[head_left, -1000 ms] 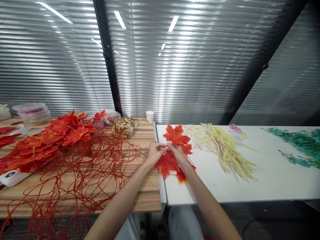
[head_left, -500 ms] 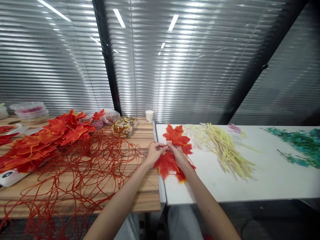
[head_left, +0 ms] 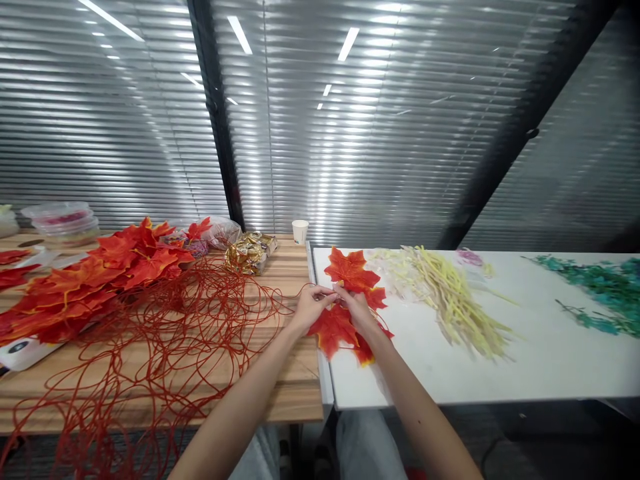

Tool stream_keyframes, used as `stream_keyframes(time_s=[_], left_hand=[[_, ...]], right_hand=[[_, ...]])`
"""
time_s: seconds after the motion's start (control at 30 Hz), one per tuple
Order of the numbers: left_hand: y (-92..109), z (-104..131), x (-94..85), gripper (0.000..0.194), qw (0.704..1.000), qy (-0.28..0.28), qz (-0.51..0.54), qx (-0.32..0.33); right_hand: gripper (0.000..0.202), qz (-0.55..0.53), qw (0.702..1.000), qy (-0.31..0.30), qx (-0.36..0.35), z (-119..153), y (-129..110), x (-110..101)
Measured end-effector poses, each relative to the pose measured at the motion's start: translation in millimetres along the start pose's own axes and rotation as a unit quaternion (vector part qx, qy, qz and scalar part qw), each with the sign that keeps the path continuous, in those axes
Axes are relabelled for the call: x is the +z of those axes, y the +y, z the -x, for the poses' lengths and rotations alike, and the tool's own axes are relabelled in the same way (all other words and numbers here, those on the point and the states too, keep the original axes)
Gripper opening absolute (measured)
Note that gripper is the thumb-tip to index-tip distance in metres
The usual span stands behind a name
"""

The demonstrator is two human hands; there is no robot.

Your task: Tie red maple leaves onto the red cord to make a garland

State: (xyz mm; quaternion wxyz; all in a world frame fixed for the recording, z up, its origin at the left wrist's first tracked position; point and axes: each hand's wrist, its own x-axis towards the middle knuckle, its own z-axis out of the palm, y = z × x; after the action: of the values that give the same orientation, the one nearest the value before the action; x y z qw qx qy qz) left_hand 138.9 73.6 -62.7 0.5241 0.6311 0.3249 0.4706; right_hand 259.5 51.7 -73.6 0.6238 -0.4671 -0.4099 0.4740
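Right of the thin, tangled red cord (head_left: 200,313), the left hand (head_left: 311,308) and right hand (head_left: 356,307) meet over jagged red leaves (head_left: 334,329), fingers (head_left: 327,291) pinched, on what I cannot tell

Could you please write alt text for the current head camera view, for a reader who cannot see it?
A person's left hand and right hand come together over red maple leaves at a white table's edge. Left, on a wooden table, lie tangled red cord and a leaf pile; right are yellow stems and green foliage.
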Motion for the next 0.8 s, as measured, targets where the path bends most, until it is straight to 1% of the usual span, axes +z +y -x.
stream_keyframes(time_s=[0.17, 0.3, 0.6, 0.8], left_hand=[[3.4, 0.3, -0.5, 0.015, 0.999, 0.011, -0.029, 0.01], [5.5, 0.7, -0.3, 0.015, 0.999, 0.017, -0.028, 0.022], [3.7, 0.5, 1.4, 0.02, 0.999, 0.011, 0.019, -0.029], [6.6, 1.2, 1.7, 0.019, 0.999, 0.016, 0.013, -0.029]], right_hand=[[0.032, 0.015, 1.0, 0.002, -0.002, 1.9, -0.5, -1.9], [0.032, 0.022, 1.0, 0.006, -0.005, 3.5, -2.5, -0.3], [0.034, 0.01, 1.0, 0.001, -0.008, -0.9, -1.7, 2.2], [0.035, 0.007, 1.0, 0.008, -0.005, -0.6, -2.6, 2.9]])
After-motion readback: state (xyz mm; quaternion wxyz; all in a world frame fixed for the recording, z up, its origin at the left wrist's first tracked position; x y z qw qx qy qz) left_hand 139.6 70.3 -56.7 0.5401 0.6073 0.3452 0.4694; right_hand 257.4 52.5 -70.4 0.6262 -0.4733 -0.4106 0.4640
